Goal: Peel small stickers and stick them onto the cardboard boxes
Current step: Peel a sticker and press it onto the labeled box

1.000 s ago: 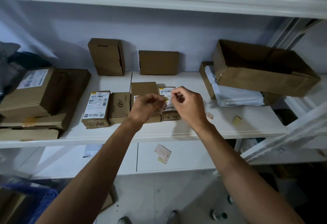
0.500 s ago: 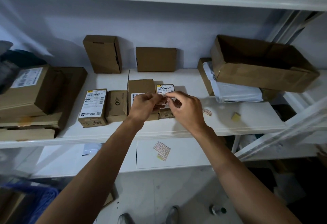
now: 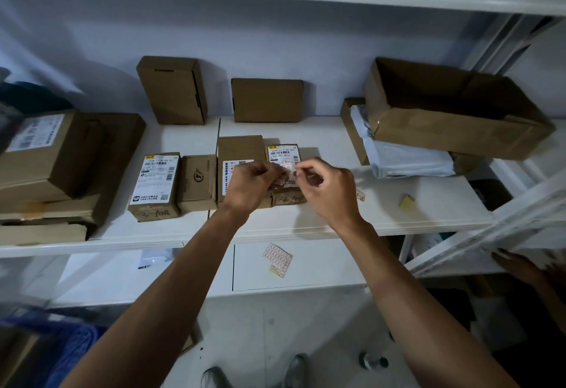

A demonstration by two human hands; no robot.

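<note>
Over the white shelf point(image 3: 398, 204), above the small labelled cardboard box point(image 3: 283, 155), our left hand point(image 3: 249, 187) pinches a sticker strip point(image 3: 283, 175) while our right hand point(image 3: 329, 193) peels; the sticker could curl and self-stick.
</note>
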